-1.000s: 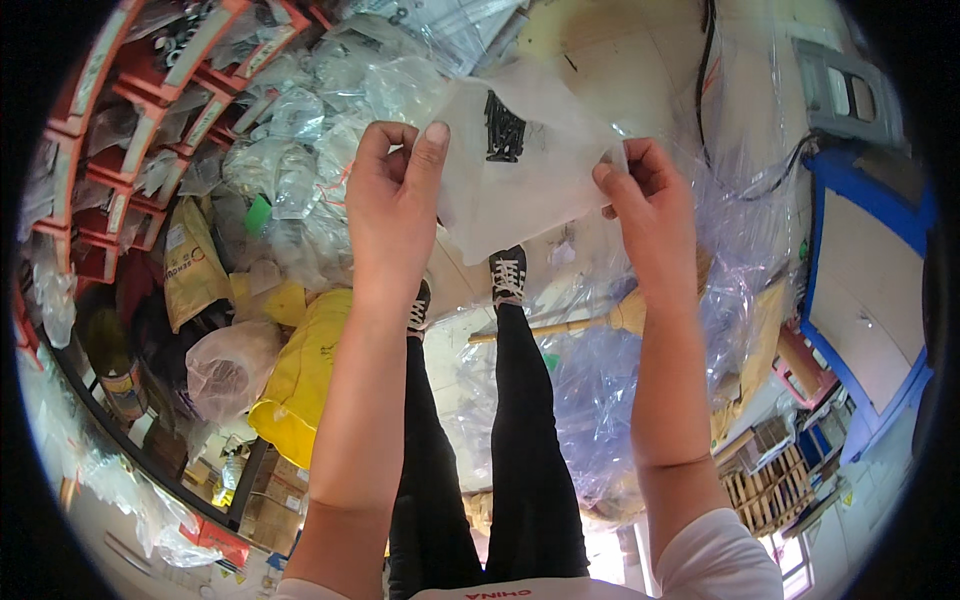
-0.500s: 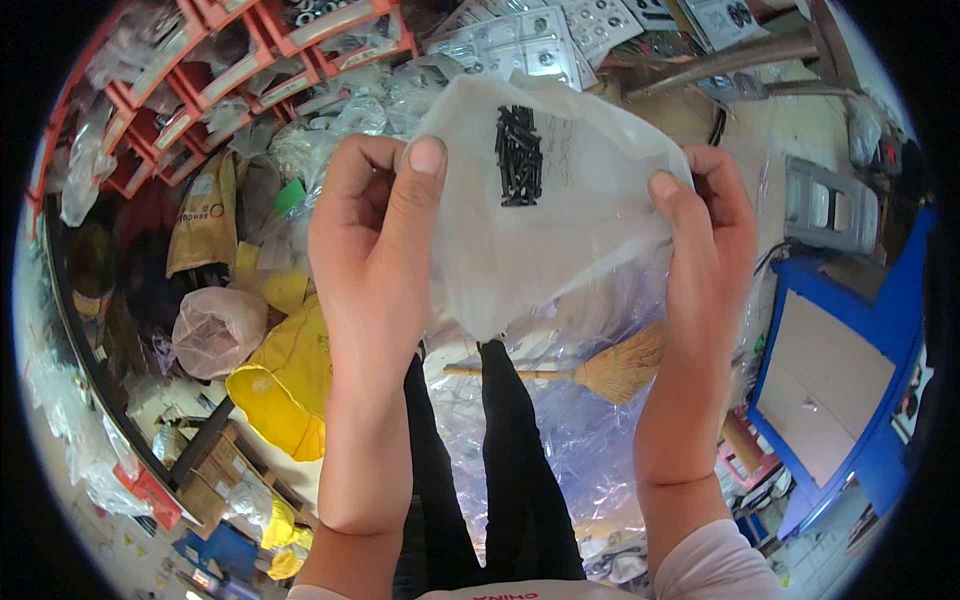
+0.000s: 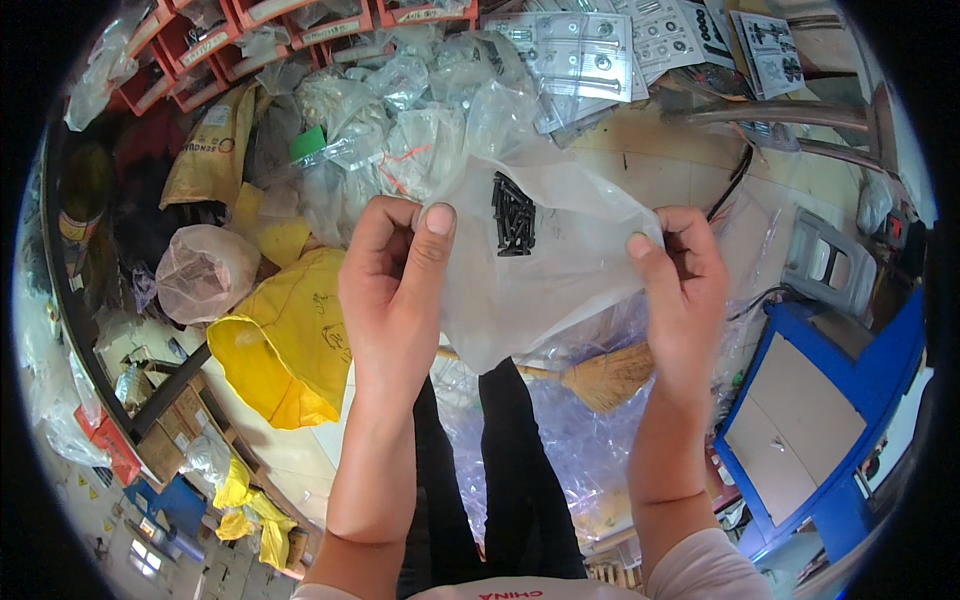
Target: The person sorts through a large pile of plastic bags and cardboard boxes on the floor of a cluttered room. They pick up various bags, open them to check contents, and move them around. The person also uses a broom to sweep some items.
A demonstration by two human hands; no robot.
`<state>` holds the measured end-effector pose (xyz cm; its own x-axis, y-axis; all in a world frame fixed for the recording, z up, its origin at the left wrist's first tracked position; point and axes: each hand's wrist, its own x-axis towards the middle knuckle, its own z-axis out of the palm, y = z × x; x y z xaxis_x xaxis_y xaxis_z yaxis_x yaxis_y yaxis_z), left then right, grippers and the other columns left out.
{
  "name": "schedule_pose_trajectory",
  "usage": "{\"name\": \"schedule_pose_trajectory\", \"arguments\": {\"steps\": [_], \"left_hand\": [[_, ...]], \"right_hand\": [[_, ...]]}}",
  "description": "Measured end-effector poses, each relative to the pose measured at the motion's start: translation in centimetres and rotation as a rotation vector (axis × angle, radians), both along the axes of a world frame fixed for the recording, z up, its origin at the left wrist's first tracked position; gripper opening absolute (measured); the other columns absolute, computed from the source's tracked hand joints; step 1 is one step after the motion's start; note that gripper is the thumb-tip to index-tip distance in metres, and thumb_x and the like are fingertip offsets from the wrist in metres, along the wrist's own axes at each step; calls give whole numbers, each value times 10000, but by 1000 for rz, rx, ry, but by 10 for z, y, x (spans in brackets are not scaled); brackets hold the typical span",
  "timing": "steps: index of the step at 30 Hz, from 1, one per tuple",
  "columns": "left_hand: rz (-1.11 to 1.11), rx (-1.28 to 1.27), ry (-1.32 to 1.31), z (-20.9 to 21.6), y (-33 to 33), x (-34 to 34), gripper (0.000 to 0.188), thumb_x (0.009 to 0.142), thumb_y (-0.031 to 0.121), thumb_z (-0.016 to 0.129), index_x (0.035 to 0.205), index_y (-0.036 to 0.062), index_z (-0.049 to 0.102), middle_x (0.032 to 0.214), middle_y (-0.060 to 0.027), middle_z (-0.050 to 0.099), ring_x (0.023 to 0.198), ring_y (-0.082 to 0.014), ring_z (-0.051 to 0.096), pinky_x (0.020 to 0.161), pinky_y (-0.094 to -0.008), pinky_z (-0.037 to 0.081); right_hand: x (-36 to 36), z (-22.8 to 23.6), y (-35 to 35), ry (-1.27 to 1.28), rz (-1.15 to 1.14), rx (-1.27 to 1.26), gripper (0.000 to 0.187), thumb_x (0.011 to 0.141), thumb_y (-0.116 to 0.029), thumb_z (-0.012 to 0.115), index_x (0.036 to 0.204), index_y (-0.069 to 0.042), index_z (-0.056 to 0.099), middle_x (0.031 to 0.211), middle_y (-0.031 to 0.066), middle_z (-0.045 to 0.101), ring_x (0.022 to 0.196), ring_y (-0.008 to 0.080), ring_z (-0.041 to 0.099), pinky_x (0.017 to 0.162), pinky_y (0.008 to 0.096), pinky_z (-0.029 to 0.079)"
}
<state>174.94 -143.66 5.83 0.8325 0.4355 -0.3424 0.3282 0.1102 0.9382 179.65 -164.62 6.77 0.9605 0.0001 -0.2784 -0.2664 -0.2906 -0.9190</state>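
Note:
Stretched between my two hands is a translucent white plastic bag [image 3: 560, 270]. My left hand [image 3: 395, 280] pinches its left side between thumb and curled fingers. On the other side, my right hand [image 3: 683, 275] pinches the bag's edge with the thumb in front. A cluster of small black screws [image 3: 513, 215] shows in the upper part of the bag, next to faint handwritten marks. The bag's lower corner hangs down in front of my legs.
Red parts bins [image 3: 230, 50] line the far left, beside heaped clear plastic bags [image 3: 400, 110]. A yellow sack [image 3: 290, 340] lies left of my legs. A straw broom [image 3: 608, 378] rests on plastic sheeting, and a blue-framed panel [image 3: 800, 420] stands at right.
Both hands and the bag have moved lower in the view and slightly closer together. The black screws now sit more bunched in the bag. The surroundings have shifted as the view changed.

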Motion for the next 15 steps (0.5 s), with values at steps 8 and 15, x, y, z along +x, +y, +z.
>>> {"name": "schedule_pose_trajectory", "arguments": {"steps": [8, 15], "left_hand": [[-69, 120, 199, -83, 5, -15, 284, 1006, 266, 663, 894, 28, 554, 662, 42, 475, 607, -43, 385, 551, -229, 328], [-197, 236, 319, -169, -2, -10, 243, 987, 235, 660, 947, 6, 591, 680, -95, 597, 567, -163, 540, 565, -340, 468]], "right_hand": [[-8, -76, -2, 110, 64, -103, 151, 907, -67, 685, 987, 6, 580, 791, 3, 573, 706, 69, 487, 654, 242, 423], [-5, -161, -10, 156, 75, -243, 176, 911, -104, 682, 1002, 18, 595, 766, 54, 614, 693, 130, 535, 673, 289, 469]]}}
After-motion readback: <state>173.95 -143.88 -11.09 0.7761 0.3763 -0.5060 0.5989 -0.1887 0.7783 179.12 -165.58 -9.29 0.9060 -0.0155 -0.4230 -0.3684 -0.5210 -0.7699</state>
